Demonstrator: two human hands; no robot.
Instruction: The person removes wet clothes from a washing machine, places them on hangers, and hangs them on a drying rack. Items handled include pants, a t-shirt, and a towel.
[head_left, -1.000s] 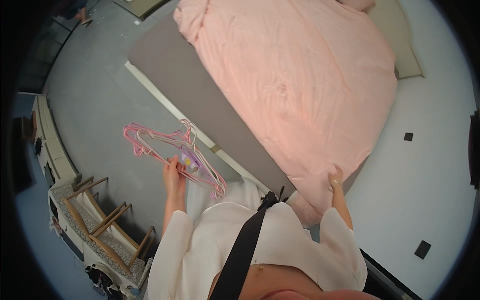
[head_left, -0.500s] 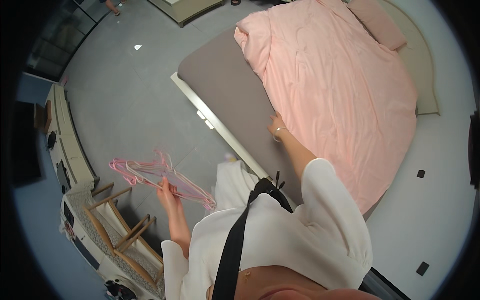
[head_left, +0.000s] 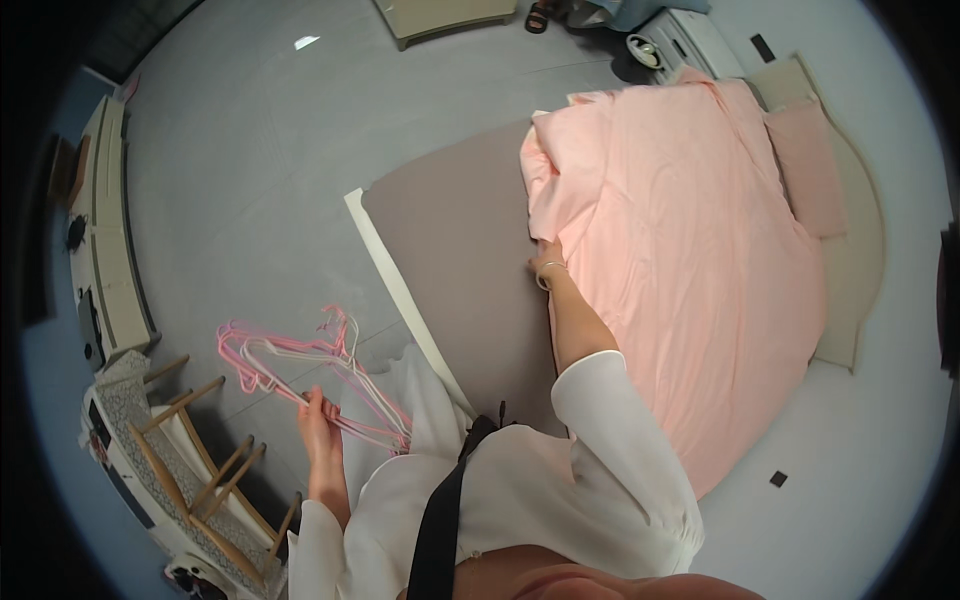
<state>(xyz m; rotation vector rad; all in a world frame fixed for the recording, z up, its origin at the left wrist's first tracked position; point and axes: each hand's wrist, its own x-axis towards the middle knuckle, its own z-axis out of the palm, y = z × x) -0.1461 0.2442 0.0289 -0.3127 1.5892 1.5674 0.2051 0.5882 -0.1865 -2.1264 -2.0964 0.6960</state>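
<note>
My left hand point(head_left: 318, 418) is closed around several pink and white clothes hangers point(head_left: 368, 398), held out over the floor at lower left. Their hooks point away to the left and up. On the bed, a pink duvet point(head_left: 665, 220) lies rumpled over the right part of a grey-brown mattress point(head_left: 450, 230). My right hand point(head_left: 548, 262), a bangle at its wrist, is at the duvet's left edge with its fingers closed on the cloth. Part of those fingers is hidden by the fabric.
A pink pillow point(head_left: 808, 165) leans by the cream headboard point(head_left: 850, 200). The white bed rail point(head_left: 400, 290) runs along the mattress's left side. A wooden chair point(head_left: 165, 465) and a low cream cabinet point(head_left: 115, 270) stand at left. A white bedside cabinet point(head_left: 695, 45) is beyond the bed.
The view has shifted, bringing the bedside cabinet in at the top. My right hand has gone from reaching at the duvet's edge to gripping it. The hangers stay in my left hand.
</note>
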